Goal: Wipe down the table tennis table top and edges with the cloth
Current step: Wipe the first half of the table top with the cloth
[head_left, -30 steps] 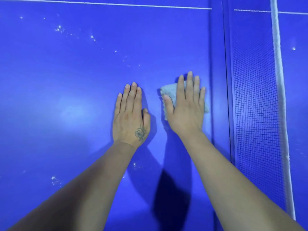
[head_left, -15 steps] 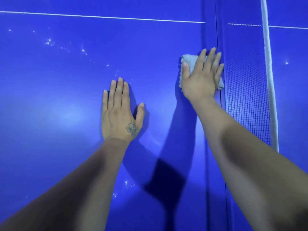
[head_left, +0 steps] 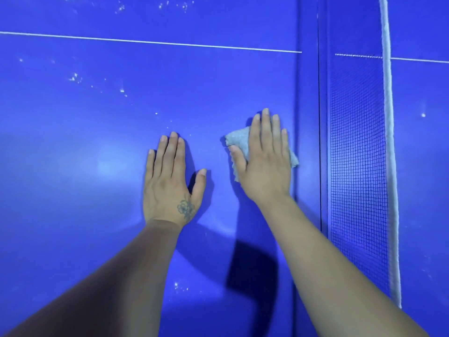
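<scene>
The blue table tennis table top [head_left: 73,203] fills the view. My right hand [head_left: 264,164] lies flat with straight fingers on a small pale grey cloth [head_left: 237,139], pressing it onto the table close to the net. Most of the cloth is hidden under the palm; corners stick out at the upper left and at the right. My left hand [head_left: 170,183] rests flat on the bare table to the left of the cloth, fingers straight, holding nothing.
The net [head_left: 357,166] with its white top band [head_left: 390,142] runs up the right side, the other table half beyond it. A thin white line [head_left: 145,42] crosses the table at the back. White specks [head_left: 75,77] dot the surface at upper left.
My right hand has slid the cloth back toward me, away from the far position beside the net. The left hand stays flat in about the same spot.
</scene>
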Demonstrator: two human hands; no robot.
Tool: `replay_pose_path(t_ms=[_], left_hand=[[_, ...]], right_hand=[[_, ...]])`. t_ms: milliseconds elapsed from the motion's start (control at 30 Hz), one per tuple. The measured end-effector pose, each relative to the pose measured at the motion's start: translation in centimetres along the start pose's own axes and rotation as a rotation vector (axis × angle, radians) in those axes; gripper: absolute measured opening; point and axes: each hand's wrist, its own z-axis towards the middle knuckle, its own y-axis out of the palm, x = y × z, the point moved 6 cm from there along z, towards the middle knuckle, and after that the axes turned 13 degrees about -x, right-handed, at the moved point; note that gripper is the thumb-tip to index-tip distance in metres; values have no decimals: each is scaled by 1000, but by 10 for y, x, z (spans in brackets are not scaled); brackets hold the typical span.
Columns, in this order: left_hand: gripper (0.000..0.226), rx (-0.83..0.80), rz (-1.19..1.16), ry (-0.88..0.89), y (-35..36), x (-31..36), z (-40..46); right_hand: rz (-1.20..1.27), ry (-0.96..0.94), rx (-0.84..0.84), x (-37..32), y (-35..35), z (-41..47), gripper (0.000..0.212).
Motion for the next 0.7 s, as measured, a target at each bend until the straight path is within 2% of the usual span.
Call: replay_pose_path(t_ms=[200,333,500,700], left_hand=[[77,6,-13,-2,-1,-1,1],[77,16,-34,13,-2,1,1],[77,5,-28,-2,-2,0,1],[77,1,-25,2,0,0,2]], right_hand=[[18,112,-4,66,-18,66,84],[64,207,-24,77,-34,128,88],[38,167,-58,22,-39,182,87],[42,-100,-59,-58,-24,149,84]])
